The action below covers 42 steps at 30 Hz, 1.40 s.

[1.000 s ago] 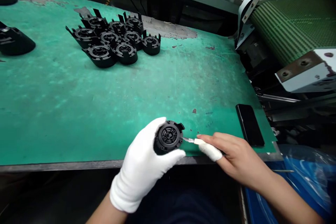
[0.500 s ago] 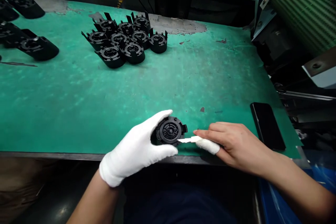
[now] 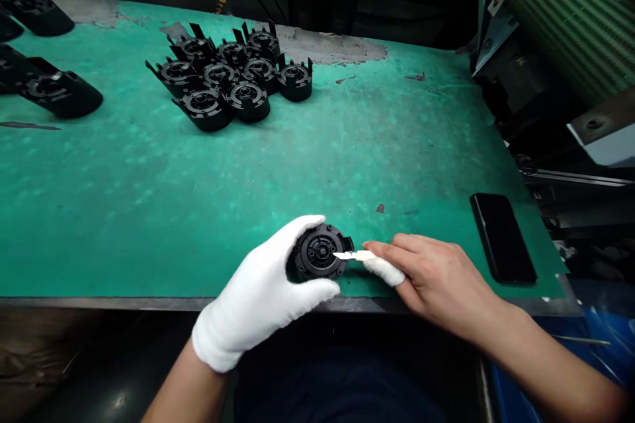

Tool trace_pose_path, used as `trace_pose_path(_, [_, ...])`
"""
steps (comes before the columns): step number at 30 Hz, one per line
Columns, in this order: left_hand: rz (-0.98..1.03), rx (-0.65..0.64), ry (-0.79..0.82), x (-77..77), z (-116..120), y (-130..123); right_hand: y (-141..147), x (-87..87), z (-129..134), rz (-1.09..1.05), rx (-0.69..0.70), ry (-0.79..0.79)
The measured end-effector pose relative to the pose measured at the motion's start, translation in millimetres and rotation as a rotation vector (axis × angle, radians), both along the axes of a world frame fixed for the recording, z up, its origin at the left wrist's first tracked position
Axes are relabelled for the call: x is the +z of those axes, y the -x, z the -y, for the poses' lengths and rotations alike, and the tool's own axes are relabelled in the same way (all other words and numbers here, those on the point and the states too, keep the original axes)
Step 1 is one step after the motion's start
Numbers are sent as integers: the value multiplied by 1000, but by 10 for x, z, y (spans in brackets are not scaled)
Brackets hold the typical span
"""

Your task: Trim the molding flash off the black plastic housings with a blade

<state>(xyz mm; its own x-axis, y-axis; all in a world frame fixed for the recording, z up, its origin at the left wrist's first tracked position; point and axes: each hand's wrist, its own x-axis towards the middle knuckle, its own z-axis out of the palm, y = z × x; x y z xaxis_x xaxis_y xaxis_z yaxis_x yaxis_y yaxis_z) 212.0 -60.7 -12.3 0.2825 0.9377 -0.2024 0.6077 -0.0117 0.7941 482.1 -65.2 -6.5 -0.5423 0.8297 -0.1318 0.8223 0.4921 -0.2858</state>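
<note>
My left hand (image 3: 268, 284), in a white glove, curls its thumb and fingers around a round black plastic part (image 3: 321, 252) near the table's front edge. Rings, small holes and a side tab show on the part's upturned face. My right hand (image 3: 426, 271) is bare apart from a white cover on the thumb. It pinches a craft knife (image 3: 354, 256) with a pointed blade and a pale handle, mostly hidden in the fingers. The blade tip lies over the part's face, right of its centre; whether it touches cannot be made out.
Several black cylindrical housings (image 3: 247, 100) with upright prongs stand grouped on the green table mat (image 3: 317, 165). More black housings (image 3: 64, 92) stand at the far left. A black phone (image 3: 503, 238) lies to the right. Machinery with a green ribbed belt (image 3: 580, 20) rises at the upper right.
The knife blade has shifted up and left, from the part's lower right rim toward its centre. My left hand still grips the part. The view has moved slightly.
</note>
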Motion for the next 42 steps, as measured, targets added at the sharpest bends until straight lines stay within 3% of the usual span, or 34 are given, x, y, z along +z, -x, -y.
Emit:
trace_pose_path(3, [10,40,-26,-34,93,-43,-12,-19,76,-128,-34,77])
trace_pose_path(7, [50,187,-100,-126,322,-145,0,31,257,-316,-104,278])
trace_pose_path(10, [71,263,-172,-178,451,-235,45,61,407,-325,-80,354])
trace_pose_path(14, [82,276,-204,-194,479,-288,120,44,528,-230,-71,348])
trace_pose_path(23, [75,275,-213,-206,465,-263,179,128,487,-284,-58,393])
trace_pose_path(27, [87,256,-232,-214,470,-271,153,86,509,-261,-99,334])
trace_pose_path(35, [65,282,-218,-240,478,-262,213,86,513,-313,-69,405])
trace_pose_path(42, [62,302,-219,-255,495,-263,241,-35,531,-256,-97,352])
